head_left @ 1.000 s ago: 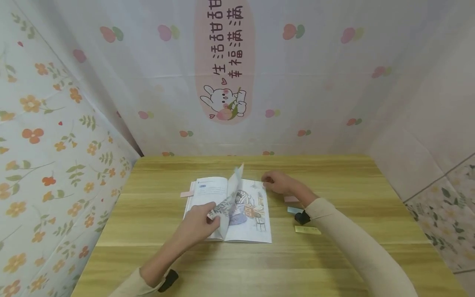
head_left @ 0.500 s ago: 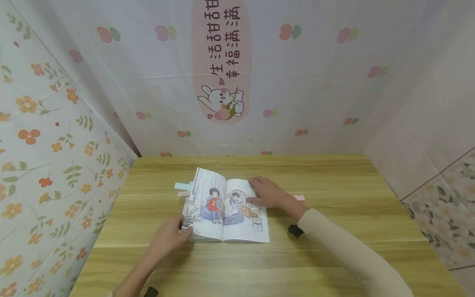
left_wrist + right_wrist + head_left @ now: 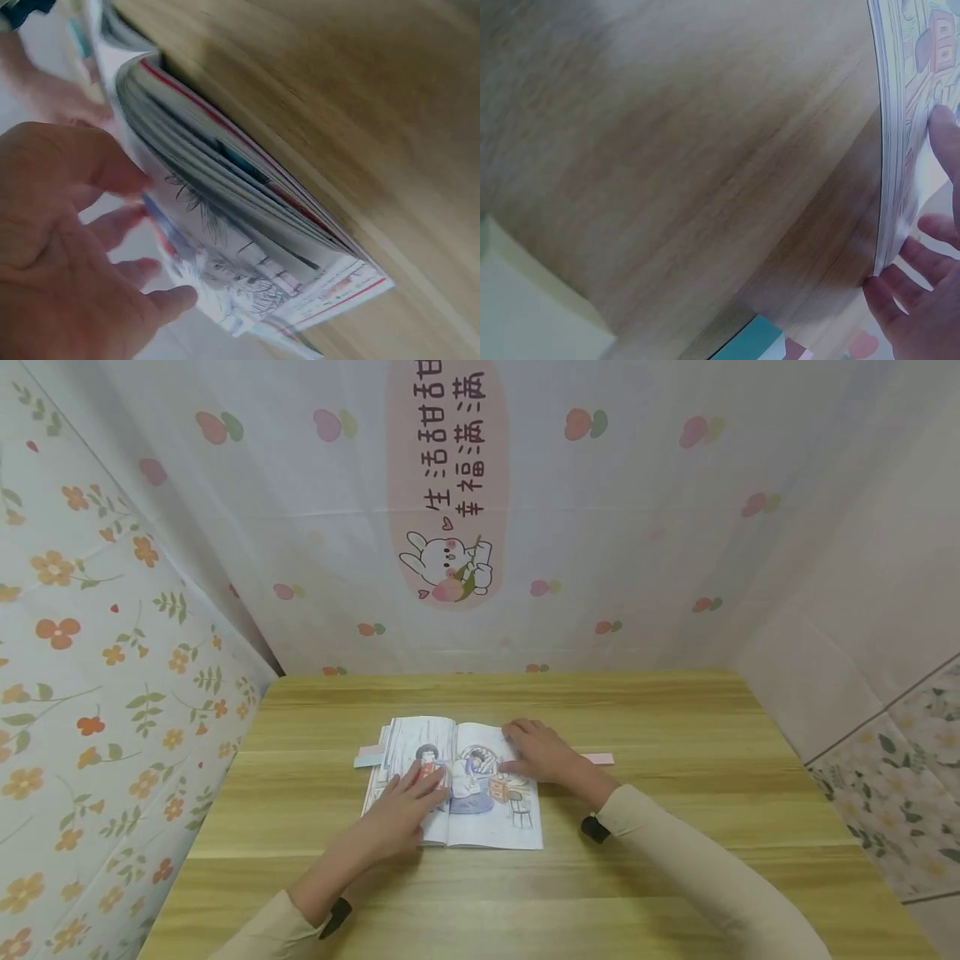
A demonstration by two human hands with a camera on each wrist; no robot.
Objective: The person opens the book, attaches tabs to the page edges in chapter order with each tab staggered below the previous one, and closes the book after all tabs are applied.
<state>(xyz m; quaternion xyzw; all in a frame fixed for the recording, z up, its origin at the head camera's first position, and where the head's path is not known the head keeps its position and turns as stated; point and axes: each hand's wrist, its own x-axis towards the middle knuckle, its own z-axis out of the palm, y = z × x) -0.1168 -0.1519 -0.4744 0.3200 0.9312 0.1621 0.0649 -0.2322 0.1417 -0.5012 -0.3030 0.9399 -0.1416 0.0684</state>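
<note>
Thin illustrated paperback picture book (image 3: 457, 781) lies open mid-worktop (image 3: 675, 860), light and floppy, its springy pages pressed flat by straight fingers of left hand (image 3: 405, 806) and right hand (image 3: 542, 752); probably best lifted at a page's outer edge

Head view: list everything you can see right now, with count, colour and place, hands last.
picture book: one, white pages with a colour drawing, open flat at the table's middle
paper strips at the book's left edge: two, pink and pale blue, sticking out from the pages
pink strip: one, on the table just right of the book, beyond the right hand
table: one, light wood
wall covering: pale, fruit print, pink rabbit panel with writing, behind the table
floral covering: orange flowers, on the left
left hand: fingers flat on the left page
right hand: fingers flat on the right page
</note>
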